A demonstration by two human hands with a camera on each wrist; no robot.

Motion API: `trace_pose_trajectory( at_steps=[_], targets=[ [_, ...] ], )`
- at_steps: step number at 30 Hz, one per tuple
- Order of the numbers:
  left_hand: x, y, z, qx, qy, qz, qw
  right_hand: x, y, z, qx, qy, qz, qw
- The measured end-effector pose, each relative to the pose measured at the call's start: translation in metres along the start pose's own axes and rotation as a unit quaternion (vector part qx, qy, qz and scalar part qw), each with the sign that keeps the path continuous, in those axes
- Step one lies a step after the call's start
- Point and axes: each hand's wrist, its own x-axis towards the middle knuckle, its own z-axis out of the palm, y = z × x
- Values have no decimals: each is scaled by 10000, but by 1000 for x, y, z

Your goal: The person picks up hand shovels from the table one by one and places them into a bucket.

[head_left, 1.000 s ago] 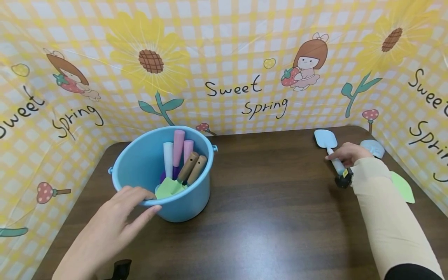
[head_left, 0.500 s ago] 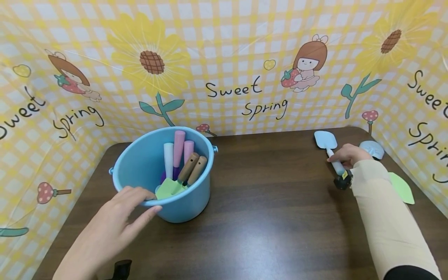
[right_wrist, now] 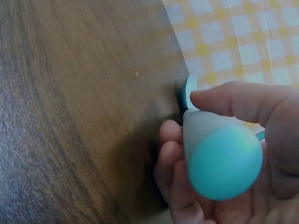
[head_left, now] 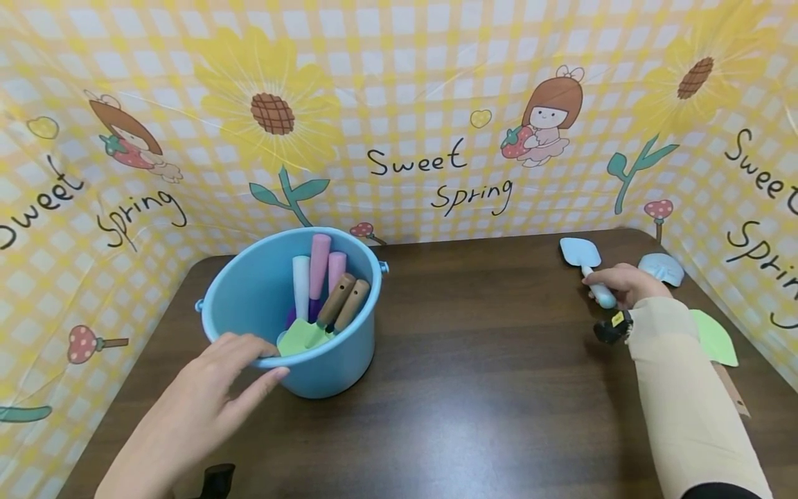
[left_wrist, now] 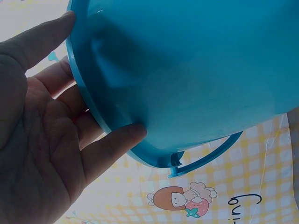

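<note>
**Blue shovel held at the right, three tools outside the bucket**

We start with the right hand point(head_left: 630, 283), in the right half of the head view. Its thumb lies along the top of the handle and its fingers curl under, so the grip is closed round the blue shovel point(head_left: 580, 253). In the right wrist view we see the rounded teal end of the handle point(right_wrist: 226, 163) facing us, between thumb and fingers. The blade points away from the hand, toward the upper right of the head view; we cannot tell whether the shovel is clear of the table point(head_left: 449, 360).

Just beyond the hand, near the right edge, lies a blue scoop point(head_left: 662, 269). Lower down, partly behind the sleeve point(head_left: 676, 388), is a green spade point(head_left: 717, 339).

Well apart, left of centre, stands the bucket point(head_left: 337, 371). The left hand point(head_left: 206, 391) holds its near rim, fingers over the edge and thumb outside. Inside we count a light blue handle point(head_left: 301, 285), two pink handles point(head_left: 320, 258), two brown handles point(head_left: 335, 299) and a green blade point(head_left: 304, 336).

We judge the work partly done: several tools are in the bucket, while the shovel, scoop and spade are outside it.
</note>
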Motion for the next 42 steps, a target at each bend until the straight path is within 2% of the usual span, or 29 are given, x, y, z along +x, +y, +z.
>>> trace_pose_trajectory(
  at_steps=[4,19,28,34,42],
  targets=[
    [-1,0,0,3,23,25,10000,0,1,1,276,-253,-119,9992],
    [-2,0,0,-32,16,-14,10000,0,2,1,571,-383,-73,9976],
    [-1,0,0,-18,13,13,10000,-3,5,2,1063,-250,-190,9938],
    [0,0,-1,-9,-27,-8,10000,-3,7,4,1136,-116,-370,9928],
    [1,0,-1,-35,-82,-40,10000,3,9,10,1090,258,-552,9922]
  ],
)
